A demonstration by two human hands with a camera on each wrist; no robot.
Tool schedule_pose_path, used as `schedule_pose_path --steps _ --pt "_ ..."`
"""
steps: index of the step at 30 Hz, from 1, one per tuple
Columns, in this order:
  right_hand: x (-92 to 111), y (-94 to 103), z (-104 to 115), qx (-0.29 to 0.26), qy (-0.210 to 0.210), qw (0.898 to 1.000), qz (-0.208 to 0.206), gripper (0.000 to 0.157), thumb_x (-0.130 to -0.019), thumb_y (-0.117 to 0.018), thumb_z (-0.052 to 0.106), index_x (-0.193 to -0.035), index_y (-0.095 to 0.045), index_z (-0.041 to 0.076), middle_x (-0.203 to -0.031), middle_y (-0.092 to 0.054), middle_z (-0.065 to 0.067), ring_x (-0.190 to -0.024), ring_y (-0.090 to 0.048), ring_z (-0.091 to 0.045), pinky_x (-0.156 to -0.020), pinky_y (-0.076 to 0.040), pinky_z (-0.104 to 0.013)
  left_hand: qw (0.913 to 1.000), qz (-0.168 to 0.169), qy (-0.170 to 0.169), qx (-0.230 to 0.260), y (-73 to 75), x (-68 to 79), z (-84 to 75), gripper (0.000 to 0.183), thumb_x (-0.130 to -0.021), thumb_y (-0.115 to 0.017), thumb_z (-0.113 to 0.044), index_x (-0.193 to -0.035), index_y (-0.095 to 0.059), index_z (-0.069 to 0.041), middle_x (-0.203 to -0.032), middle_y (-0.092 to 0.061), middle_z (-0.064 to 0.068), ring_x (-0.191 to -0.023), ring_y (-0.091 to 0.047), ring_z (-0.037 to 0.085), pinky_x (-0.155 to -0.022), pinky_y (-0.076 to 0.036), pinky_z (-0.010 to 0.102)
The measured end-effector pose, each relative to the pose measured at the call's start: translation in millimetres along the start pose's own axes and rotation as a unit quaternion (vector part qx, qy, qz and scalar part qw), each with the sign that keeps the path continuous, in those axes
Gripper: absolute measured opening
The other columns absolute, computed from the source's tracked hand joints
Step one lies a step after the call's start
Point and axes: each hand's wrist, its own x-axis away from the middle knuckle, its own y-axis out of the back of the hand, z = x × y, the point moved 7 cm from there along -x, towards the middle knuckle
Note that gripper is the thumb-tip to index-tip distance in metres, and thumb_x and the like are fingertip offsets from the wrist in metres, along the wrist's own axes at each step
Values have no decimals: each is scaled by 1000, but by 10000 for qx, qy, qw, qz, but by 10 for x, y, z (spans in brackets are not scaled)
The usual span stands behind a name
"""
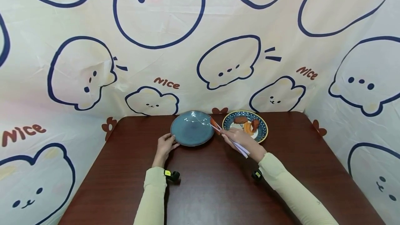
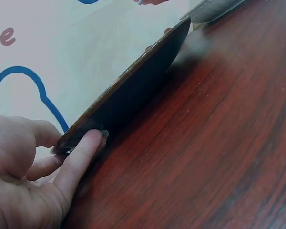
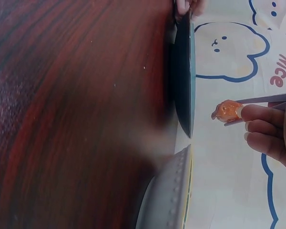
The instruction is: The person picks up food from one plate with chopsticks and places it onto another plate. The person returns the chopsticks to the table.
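Some food [image 1: 248, 127] lies in the bowl [image 1: 264, 129] beside the blue plate [image 1: 192, 132]

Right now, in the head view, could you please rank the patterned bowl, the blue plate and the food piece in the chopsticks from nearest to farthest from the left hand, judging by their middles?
1. Blue plate: its left rim is held by the left hand.
2. Food piece: by the plate's right edge, in the chopsticks.
3. Patterned bowl: farthest right.
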Motion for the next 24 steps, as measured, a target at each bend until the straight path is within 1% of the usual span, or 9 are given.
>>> schedule_pose_path --steps 2,6,8,10,15,18,21,24 --pt "2 -9 16 27 37 10000 15 31 -102 -59 13 -126 -69 -4 -103 -76 -13 -81 -67 -20 -75 -64 -32 10000 8 -21 -6 6 3 12 45 -107 -50 -7 -147 -43 11 -129 -54 31 -84 -68 12 -72 -62 20" --pt "0 -12 53 206 185 9996 -9 29 -104 -57 14 -122 -71 -3 -94 -74 -10 -75 -63 -18 -69 -62 -28 10000 13 -71 -8 8 -1 15 43 -107 -50 -7 -146 -45 10 -126 -56 29 -82 -68 9 -73 -63 21" --pt "-5 -21 61 232 164 9996 28 28 -103 -58 13 -122 -71 -3 -92 -74 -10 -74 -61 -18 -67 -62 -28 10000 11 -90 -16 8 -1 15 43 -107 -51 -7 -146 -45 10 -126 -56 29 -81 -68 8 -73 -63 21" --pt "-11 -30 53 198 58 9998 63 28 -102 -59 12 -122 -71 -3 -91 -73 -10 -73 -61 -18 -67 -62 -29 9999 38 -111 -18 6 1 15 45 -107 -51 -8 -147 -44 11 -126 -56 30 -82 -68 9 -74 -63 21" --pt "-20 -66 37 75 -74 9998 171 30 -103 -58 15 -124 -70 -3 -96 -74 -11 -77 -62 -18 -71 -63 -30 10000 21 -63 -23 7 8 14 46 -107 -50 -9 -148 -42 10 -130 -54 31 -83 -67 10 -73 -62 19" --pt "-31 -84 34 -59 -46 9999 129 31 -102 -59 14 -127 -70 -3 -98 -76 -10 -77 -63 -18 -72 -63 -29 10000 -15 -40 -9 6 6 11 45 -107 -51 -9 -148 -43 10 -130 -54 30 -82 -67 9 -73 -62 19" --pt "-42 -93 34 -122 37 9999 -9 31 -99 -62 11 -126 -70 -3 -92 -74 -10 -74 -62 -17 -66 -61 -28 10000 -24 -51 37 4 1 8 45 -107 -52 -9 -147 -45 10 -128 -55 30 -81 -67 9 -72 -62 19" --pt "-47 -115 33 -48 61 10000 -26 31 -99 -61 12 -125 -70 -3 -85 -71 -9 -68 -59 -16 -59 -58 -26 10000 -34 -35 72 5 -4 13 44 -106 -52 -8 -146 -46 9 -127 -56 29 -80 -67 10 -72 -62 21"
